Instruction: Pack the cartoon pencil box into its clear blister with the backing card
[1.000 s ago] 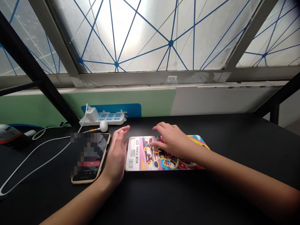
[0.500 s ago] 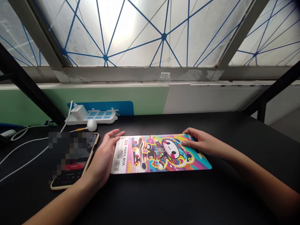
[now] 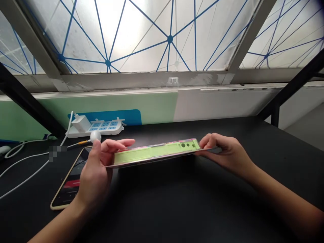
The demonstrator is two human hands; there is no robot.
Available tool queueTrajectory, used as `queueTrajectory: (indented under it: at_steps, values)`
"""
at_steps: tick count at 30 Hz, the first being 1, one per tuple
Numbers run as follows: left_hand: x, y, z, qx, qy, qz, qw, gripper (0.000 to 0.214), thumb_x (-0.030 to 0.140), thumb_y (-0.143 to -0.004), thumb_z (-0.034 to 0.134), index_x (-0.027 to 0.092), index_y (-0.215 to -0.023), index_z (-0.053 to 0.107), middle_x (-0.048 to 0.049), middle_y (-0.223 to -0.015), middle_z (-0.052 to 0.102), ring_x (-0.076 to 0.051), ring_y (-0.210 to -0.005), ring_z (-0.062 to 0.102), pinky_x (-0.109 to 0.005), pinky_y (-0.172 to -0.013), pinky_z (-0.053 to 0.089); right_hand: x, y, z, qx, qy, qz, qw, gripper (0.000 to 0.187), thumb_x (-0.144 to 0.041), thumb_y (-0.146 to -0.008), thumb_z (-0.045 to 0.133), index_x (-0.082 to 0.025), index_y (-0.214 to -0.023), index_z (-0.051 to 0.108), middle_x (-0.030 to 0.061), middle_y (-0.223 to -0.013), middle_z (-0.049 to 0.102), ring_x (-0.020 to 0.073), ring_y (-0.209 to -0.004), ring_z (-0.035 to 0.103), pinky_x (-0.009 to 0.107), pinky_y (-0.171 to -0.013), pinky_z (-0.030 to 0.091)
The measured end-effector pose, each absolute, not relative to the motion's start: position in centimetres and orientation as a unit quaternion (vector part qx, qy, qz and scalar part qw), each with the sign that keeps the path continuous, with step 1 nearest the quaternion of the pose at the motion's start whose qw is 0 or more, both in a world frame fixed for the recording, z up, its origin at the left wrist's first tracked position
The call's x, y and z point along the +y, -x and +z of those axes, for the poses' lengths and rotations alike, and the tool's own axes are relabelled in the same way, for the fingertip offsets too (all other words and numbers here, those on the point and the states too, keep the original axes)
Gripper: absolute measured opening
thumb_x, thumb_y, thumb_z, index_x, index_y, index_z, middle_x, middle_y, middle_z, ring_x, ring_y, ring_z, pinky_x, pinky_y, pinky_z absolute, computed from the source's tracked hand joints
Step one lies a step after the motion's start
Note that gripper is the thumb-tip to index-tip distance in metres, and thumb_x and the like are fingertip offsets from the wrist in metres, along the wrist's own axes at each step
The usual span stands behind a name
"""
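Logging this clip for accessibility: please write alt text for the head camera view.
Left hand and right hand hold a flat pencil box nearly edge-on above a black table, lime-green side toward the camera. A smartphone lies below the left hand; a power strip lies farther back.

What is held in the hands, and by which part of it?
A flat pencil box, tilted, lime-green side showing. The left hand grips one short end, the right hand the other.
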State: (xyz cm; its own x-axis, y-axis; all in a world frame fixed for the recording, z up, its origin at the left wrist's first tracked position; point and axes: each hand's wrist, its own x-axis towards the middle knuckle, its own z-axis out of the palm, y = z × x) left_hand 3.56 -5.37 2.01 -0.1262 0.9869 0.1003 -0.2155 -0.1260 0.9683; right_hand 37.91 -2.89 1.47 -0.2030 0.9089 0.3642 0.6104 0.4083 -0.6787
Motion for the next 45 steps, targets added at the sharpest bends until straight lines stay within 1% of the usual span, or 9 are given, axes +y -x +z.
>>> queueTrajectory:
  at_steps: [3,7,14,20,27,31,35,40,45]
  values:
    - [-5.0,-2.8,2.1,0.482,-0.525,0.535,0.454,0.045,0.057,-0.098,0.047,0.022,-0.077,0.067,-0.0068,-0.122,0.074,-0.03,-0.106,0.069,-0.04,-0.088,0.054,-3.0,-38.0,2.0,-0.82,0.466,0.223,0.247,0.032,-0.046,-0.085,0.069,-0.025,-0.07,0.05,0.0052,-0.083,0.066,0.021,-0.073,0.058,0.034,-0.066,0.047]
    - [-4.6,-2.1,1.6,0.524,-0.682,0.345,0.376,0.036,0.058,-0.092,0.06,0.03,-0.111,0.072,-0.0066,-0.149,0.057,-0.038,-0.13,0.057,-0.049,-0.104,0.048,-2.8,-37.8,2.1,-0.849,0.445,0.232,0.167,0.02,-0.031,-0.085,0.066,-0.025,-0.076,0.049,0.0032,-0.089,0.062,0.02,-0.076,0.055,0.032,-0.068,0.045]
    - [-4.0,-2.2,-1.0,0.492,-0.842,0.168,0.143,0.059,0.052,-0.088,0.069,0.027,-0.14,0.057,-0.0133,-0.159,0.045,-0.038,-0.151,0.032,-0.063,-0.121,0.021,-3.0,-37.4,1.5,-0.84,0.436,0.311,0.088,0.026,-0.046,-0.082,0.076,-0.027,-0.09,0.061,0.003,-0.114,0.061,0.024,-0.1,0.06,0.034,-0.085,0.049]
    - [-3.4,-1.9,-1.7,0.468,-0.859,0.184,0.094,0.058,0.048,-0.089,0.069,0.026,-0.14,0.055,-0.015,-0.148,0.055,-0.037,-0.138,0.047,-0.06,-0.116,0.032,-2.6,-37.2,0.9,-0.836,0.431,0.314,0.129,0.029,-0.054,-0.091,0.066,-0.025,-0.087,0.061,0.0049,-0.11,0.063,0.0247,-0.1,0.062,0.038,-0.09,0.049]
    - [-3.8,-2.1,-1.4,0.435,-0.87,0.225,0.044,0.07,0.033,-0.082,0.079,0.027,-0.145,0.048,-0.0129,-0.142,0.053,-0.036,-0.13,0.047,-0.054,-0.109,0.042,-1.1,-38.2,-0.7,-0.809,0.475,0.23,0.257,0.047,-0.056,-0.092,0.062,-0.027,-0.128,0.054,0.0114,-0.137,0.057,0.0319,-0.127,0.054,0.047,-0.108,0.045]
    - [-4.6,-2.7,-1.0,0.403,-0.882,0.24,-0.056,0.073,0.025,-0.086,0.077,0.028,-0.149,0.041,-0.014,-0.143,0.046,-0.036,-0.132,0.042,-0.06,-0.114,0.035,-0.9,-38.5,-0.5,-0.762,0.527,0.271,0.262,0.06,-0.06,-0.089,0.065,-0.028,-0.137,0.049,0.0109,-0.136,0.06,0.0335,-0.123,0.059,0.047,-0.1,0.052]
    - [-5.1,-3.0,-0.6,0.382,-0.883,0.236,-0.135,0.075,0.028,-0.086,0.077,0.026,-0.15,0.039,-0.0161,-0.142,0.045,-0.037,-0.132,0.042,-0.064,-0.119,0.026,-1.3,-38.4,0.2,-0.723,0.507,0.377,0.278,0.058,-0.054,-0.083,0.076,-0.028,-0.129,0.052,0.0073,-0.119,0.068,0.03,-0.108,0.067,0.041,-0.088,0.06]
    - [-4.7,-2.7,0.0,0.402,-0.869,0.253,-0.138,0.08,0.053,-0.091,0.068,0.02,-0.154,0.031,-0.0205,-0.148,0.045,-0.04,-0.138,0.04,-0.066,-0.12,0.021,-1.6,-38.6,0.8,-0.709,0.493,0.384,0.328,0.056,-0.045,-0.072,0.088,-0.026,-0.115,0.058,0.0039,-0.106,0.069,0.025,-0.098,0.069,0.033,-0.08,0.062]
    - [-4.2,-1.7,0.9,0.423,-0.839,0.302,-0.159,0.057,0.041,-0.097,0.063,0.017,-0.144,0.042,-0.0176,-0.134,0.061,-0.034,-0.125,0.056,-0.062,-0.117,0.029,-1.7,-38.6,0.9,-0.735,0.459,0.313,0.389,0.055,-0.041,-0.063,0.094,-0.026,-0.105,0.062,0.0035,-0.102,0.07,0.0252,-0.095,0.07,0.033,-0.077,0.062]
